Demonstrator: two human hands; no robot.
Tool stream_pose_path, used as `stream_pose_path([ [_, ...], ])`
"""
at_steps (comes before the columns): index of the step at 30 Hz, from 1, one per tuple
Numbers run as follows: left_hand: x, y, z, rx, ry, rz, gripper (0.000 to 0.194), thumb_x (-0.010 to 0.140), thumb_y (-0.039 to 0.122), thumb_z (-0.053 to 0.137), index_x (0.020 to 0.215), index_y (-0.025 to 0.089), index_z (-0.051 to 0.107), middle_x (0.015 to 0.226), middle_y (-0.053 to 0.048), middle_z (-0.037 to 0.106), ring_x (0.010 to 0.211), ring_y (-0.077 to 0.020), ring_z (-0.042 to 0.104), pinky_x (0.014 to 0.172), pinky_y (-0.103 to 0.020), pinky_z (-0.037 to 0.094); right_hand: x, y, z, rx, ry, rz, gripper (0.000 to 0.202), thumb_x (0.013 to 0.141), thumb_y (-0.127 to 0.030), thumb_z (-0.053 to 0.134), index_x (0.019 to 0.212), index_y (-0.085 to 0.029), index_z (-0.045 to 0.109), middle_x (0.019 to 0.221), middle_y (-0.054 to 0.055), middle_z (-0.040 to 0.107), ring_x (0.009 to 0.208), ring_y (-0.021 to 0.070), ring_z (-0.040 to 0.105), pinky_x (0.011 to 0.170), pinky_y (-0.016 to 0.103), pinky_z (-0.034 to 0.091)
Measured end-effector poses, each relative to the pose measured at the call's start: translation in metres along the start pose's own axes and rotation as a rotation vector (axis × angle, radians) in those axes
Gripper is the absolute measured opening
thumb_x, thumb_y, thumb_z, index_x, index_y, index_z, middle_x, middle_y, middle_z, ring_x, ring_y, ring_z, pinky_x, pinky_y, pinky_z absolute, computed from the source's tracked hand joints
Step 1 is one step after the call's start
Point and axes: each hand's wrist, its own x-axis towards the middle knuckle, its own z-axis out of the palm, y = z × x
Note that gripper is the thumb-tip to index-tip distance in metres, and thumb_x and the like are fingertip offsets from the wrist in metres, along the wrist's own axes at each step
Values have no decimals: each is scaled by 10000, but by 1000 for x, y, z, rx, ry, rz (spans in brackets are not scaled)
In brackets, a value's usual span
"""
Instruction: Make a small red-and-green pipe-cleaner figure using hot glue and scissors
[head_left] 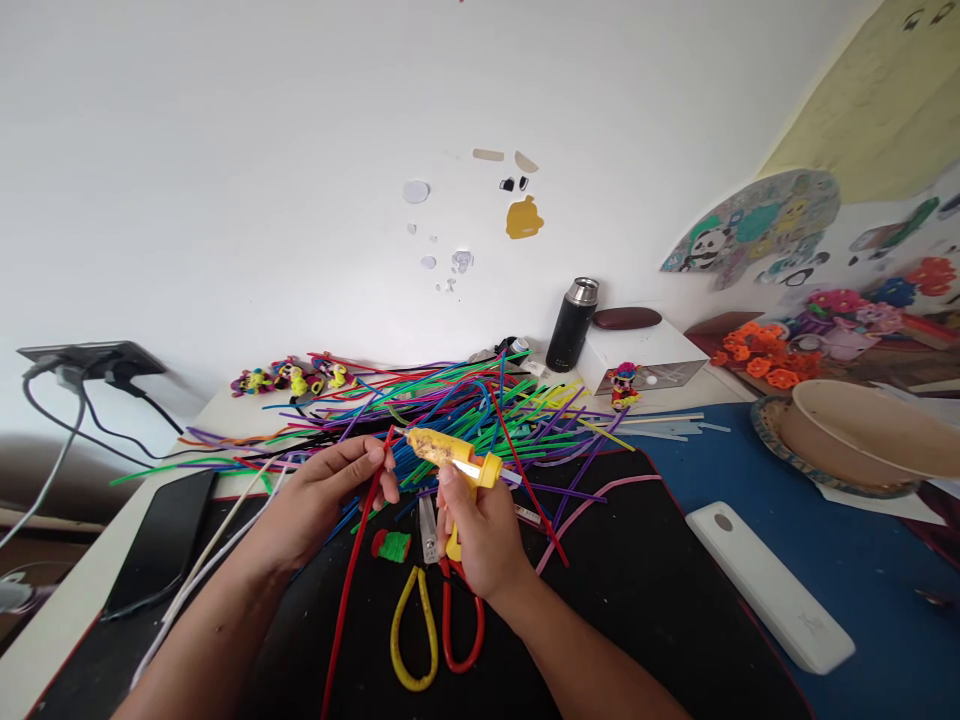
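Note:
My left hand pinches a red pipe cleaner near its upper end, and the rest of the stem hangs down toward the bottom edge. In my right hand is a yellow hot glue gun, its fingers wrapped round the handle. The gun's nozzle points left, close to the tip of the red stem; I cannot tell whether they touch. Below the hands lie scissors with one yellow handle and one red handle. A small green and red pipe-cleaner piece lies left of the scissors on the black mat.
A heap of coloured pipe cleaners spreads behind my hands. A black thermos and a white box stand against the wall. At right are a white power bank and a bowl; a phone lies left.

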Motion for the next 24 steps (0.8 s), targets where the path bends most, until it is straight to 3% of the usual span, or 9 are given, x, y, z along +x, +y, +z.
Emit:
stream_pose_path([
  [19, -3, 5, 4, 9, -14, 12, 501, 794, 664, 920, 763, 187, 769, 701, -88, 771, 635, -197, 613, 610, -287, 494, 1, -1, -1, -4, 6, 30, 626, 940, -824, 642, 755, -230, 573, 455, -65, 487, 375, 126, 520, 408, 226, 403],
  [24, -9, 13, -12, -42, 55, 66, 427, 820, 582, 931, 786, 181, 788, 678, -72, 757, 625, -202, 618, 605, -301, 500, 5, 2, -1, -20, -24, 66, 631, 933, -824, 637, 756, -219, 604, 430, -69, 476, 363, 117, 493, 410, 220, 384],
])
